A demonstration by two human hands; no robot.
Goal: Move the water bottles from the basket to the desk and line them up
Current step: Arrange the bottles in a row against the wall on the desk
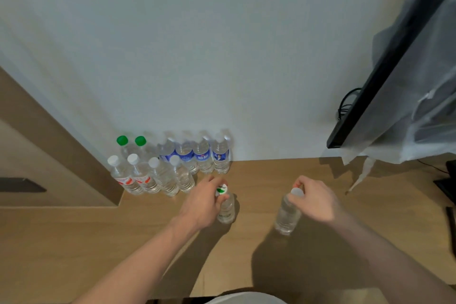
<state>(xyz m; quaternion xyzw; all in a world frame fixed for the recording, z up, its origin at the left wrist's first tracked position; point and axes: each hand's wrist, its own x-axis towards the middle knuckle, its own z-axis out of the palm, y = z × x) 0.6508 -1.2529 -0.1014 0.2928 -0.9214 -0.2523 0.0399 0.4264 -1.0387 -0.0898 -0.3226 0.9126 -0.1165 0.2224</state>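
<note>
Clear plastic bottles are held upright on the wooden desk (pixel 138 234), one in each hand: a green-and-white-capped bottle (pixel 226 207) is gripped near its cap by the left hand (pixel 203 201), and a white-capped bottle (pixel 288 215) is pinched at the neck by the right hand (pixel 317 201). Behind the left-hand bottle, two rows of bottles (pixel 170 164) are lined up against the wall (pixel 197 44)

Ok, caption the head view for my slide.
Left hand and right hand each hold a water bottle by its cap over the desk, near two bottle rows.
</note>
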